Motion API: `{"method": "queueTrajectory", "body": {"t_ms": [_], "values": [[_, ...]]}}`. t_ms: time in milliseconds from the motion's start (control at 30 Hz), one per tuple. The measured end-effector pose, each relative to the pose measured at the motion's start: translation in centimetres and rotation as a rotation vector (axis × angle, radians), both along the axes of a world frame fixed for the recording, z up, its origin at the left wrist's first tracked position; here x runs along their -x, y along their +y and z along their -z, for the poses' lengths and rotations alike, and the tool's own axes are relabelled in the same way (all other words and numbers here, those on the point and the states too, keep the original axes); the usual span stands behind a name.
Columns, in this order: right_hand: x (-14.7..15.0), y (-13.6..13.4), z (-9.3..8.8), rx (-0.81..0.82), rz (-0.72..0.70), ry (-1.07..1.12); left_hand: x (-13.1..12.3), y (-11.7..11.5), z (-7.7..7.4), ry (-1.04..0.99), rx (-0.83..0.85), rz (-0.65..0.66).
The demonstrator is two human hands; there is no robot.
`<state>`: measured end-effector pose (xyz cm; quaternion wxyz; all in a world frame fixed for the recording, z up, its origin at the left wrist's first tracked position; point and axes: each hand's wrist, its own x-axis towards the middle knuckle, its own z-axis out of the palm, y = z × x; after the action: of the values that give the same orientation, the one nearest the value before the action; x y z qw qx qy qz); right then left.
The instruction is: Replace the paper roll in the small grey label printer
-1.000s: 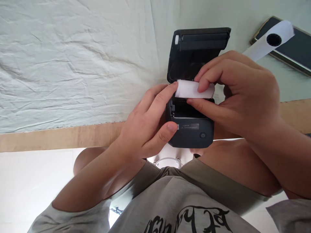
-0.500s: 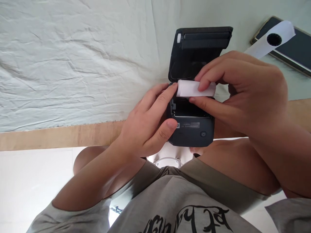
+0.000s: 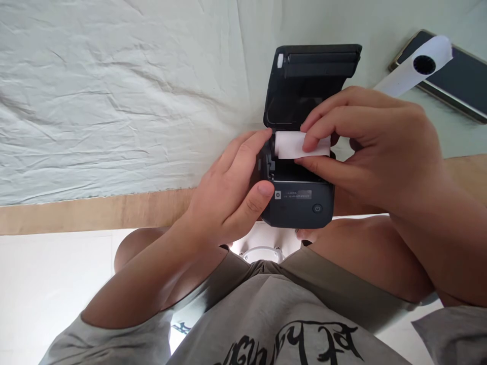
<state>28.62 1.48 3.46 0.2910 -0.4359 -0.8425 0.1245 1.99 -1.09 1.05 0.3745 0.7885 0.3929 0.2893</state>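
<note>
A small black portable printer (image 3: 292,215) has its lid (image 3: 300,88) swung up and back. Its front carries a power button and a small label. My right hand (image 3: 384,139) pinches a white paper roll (image 3: 285,145) between thumb and fingers, and the roll lies in the top of the printer's compartment. Gripping the printer's left side is my left hand (image 3: 232,187), with the fingertips near the hinge and the thumb by the front corner. The roll's right end is partly covered by my right fingers.
At the upper right, a second white paper roll (image 3: 407,71) with a black core end lies partly over a dark phone (image 3: 460,76). A pale wrinkled cloth (image 3: 133,101) covers the table, whose wooden edge (image 3: 95,210) runs in front of my legs.
The paper roll has moved down and slightly left, deeper into the printer's compartment, with my right hand. My left fingertips have shifted off the roll's end to the printer's side.
</note>
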Motion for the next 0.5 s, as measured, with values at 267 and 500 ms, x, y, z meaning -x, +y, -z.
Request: {"method": "queueTrajectory", "body": {"t_ms": [267, 500], "values": [[0.20, 0.01, -0.59, 0.134, 0.022, 0.048, 0.02, 0.11, 0.20, -0.002, -0.007, 0.003], [0.14, -0.54, -0.82, 0.161, -0.029, 0.072, 0.04, 0.27, 0.49, -0.001, -0.013, 0.005]]}}
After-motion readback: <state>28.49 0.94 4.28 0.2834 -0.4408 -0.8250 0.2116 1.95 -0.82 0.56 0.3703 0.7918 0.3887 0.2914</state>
